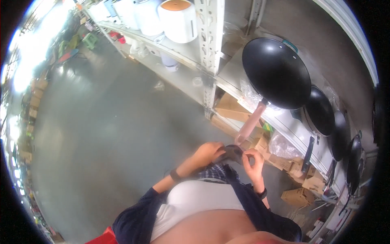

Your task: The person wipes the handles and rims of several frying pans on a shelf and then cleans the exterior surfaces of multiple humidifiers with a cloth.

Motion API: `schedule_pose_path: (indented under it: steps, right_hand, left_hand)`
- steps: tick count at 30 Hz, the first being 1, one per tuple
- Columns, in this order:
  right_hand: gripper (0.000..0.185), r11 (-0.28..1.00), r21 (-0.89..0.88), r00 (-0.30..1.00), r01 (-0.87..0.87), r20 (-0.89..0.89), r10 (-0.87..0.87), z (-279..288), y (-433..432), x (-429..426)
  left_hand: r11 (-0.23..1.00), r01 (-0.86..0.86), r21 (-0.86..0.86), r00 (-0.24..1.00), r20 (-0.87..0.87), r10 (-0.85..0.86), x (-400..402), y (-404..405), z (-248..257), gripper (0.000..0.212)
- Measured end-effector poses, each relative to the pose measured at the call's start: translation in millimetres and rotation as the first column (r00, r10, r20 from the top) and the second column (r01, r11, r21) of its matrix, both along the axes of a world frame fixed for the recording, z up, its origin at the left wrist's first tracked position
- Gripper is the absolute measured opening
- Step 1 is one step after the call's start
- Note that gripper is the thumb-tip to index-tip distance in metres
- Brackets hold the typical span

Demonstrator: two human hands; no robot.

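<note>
My left hand [210, 153] is in front of my body with its fingers bent against one side of a small dark item [233, 153]. What this item is I cannot tell, since it is blurred and partly covered by the hands. On its other side, my right hand [254, 164] pinches the edge between thumb and forefinger. Just beyond the hands is the tip of a pink handle [250, 123], which belongs to a large black wok [275, 73] resting on a metal shelf. Whether the handle touches the item is unclear.
More black pans [320, 111] line the shelf [286, 131] to the right, handles jutting outward. Cardboard boxes [298, 196] and clear plastic wrap [283, 145] lie below. A perforated shelf post [210, 36] stands ahead, beside white cylindrical containers [178, 23]. Grey floor [115, 128] stretches left.
</note>
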State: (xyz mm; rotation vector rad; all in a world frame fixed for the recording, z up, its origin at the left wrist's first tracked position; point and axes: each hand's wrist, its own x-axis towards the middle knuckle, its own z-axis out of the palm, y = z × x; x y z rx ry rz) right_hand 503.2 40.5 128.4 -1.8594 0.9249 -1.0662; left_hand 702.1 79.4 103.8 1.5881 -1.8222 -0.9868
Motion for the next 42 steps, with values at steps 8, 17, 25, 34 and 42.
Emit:
schedule_pose_path:
  steps: [8,17,25,34,42]
  right_hand:
    - [0.061,0.962,0.12,0.897,-0.247,-0.346,0.274,-4,4,49]
    - [0.063,0.966,0.142,0.907,-0.214,-0.338,0.251,-1,3,137]
    - [0.039,0.899,0.319,0.929,-0.299,-0.117,0.351,8,-11,281]
    - [0.023,0.95,0.022,0.944,-0.311,-0.112,0.312,47,-21,362]
    - [0.023,0.909,0.023,0.908,-0.415,-0.041,0.416,53,-79,424]
  left_hand:
    - [0.975,-0.222,0.0,0.964,-0.147,0.219,24,25,12,0.022]
    - [0.975,-0.197,-0.102,0.967,-0.183,0.177,105,24,11,0.02]
    - [0.941,-0.304,0.151,0.799,-0.497,0.338,239,45,19,0.022]
    - [0.939,-0.341,0.054,0.722,-0.625,0.298,314,23,2,0.024]
    - [0.886,-0.392,-0.246,0.894,-0.33,0.304,373,-34,10,0.011]
